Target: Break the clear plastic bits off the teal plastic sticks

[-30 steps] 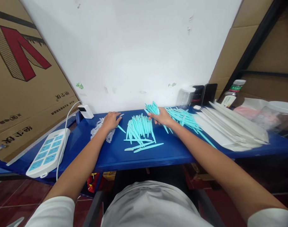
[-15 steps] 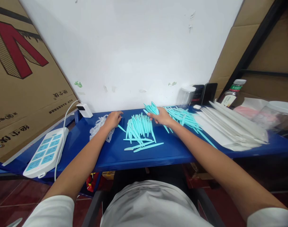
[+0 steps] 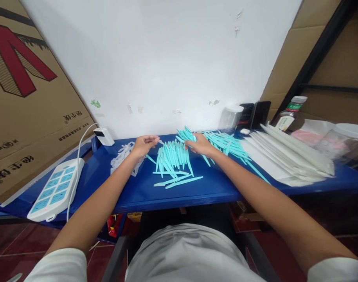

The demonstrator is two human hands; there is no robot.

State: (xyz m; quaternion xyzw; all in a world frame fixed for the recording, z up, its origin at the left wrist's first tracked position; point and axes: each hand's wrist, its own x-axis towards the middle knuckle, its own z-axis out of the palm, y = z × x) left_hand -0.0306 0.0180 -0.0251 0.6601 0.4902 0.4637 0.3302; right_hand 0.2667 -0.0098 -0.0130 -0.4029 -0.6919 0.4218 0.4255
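Note:
A heap of turquoise plastic sticks (image 3: 173, 158) lies in the middle of the blue table (image 3: 143, 192), with a second spread of them (image 3: 225, 145) further right. My right hand (image 3: 200, 144) is closed on a bunch of turquoise sticks (image 3: 185, 135) that fans out past its fingers. My left hand (image 3: 144, 145) is lifted just above the table and pinches a small clear plastic piece (image 3: 160, 141). A pile of clear plastic pieces (image 3: 123, 156) lies just left of that hand.
A white power strip (image 3: 57, 190) and a white charger (image 3: 101, 136) sit at the left. A stack of white paper sleeves (image 3: 287, 158) lies at the right, with a clear jar (image 3: 231, 118), dark phones (image 3: 256, 115), a bottle (image 3: 287, 117) and cardboard (image 3: 26, 98) around.
My left hand has risen off the clear pile and moved right, now pinching a clear piece near the sticks. My right hand has shifted slightly left with its bunch.

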